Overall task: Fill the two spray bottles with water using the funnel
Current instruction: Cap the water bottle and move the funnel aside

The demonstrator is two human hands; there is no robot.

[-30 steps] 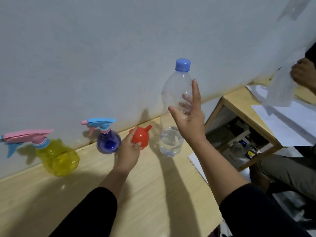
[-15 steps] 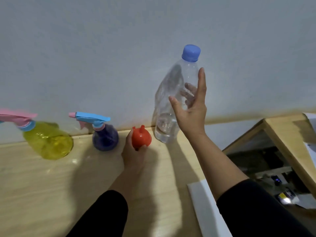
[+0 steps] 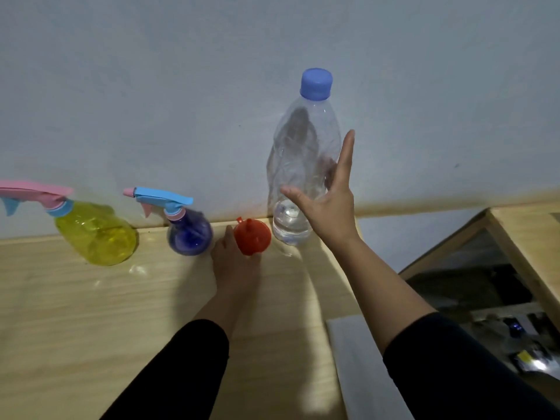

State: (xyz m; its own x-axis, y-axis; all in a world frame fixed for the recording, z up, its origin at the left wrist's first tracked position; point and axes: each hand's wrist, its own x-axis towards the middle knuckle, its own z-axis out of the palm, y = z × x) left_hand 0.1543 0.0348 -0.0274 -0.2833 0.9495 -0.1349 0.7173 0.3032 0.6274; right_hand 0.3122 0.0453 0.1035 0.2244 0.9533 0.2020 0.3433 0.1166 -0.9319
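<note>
Left hand (image 3: 235,262) around funnel (image 3: 253,236), right hand (image 3: 328,204) spread wide at capped water bottle (image 3: 303,165), apparently readying both for pouring.

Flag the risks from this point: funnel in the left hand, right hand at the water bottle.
1. The water bottle is tall, mostly empty and near the table's right edge; the right hand, fingers spread, could tip it.
2. Its blue cap is on, and both spray heads are still fitted, so nothing can be poured yet.
3. The left hand holds the red funnel close beside the purple spray bottle; lifting may nudge it.
</note>
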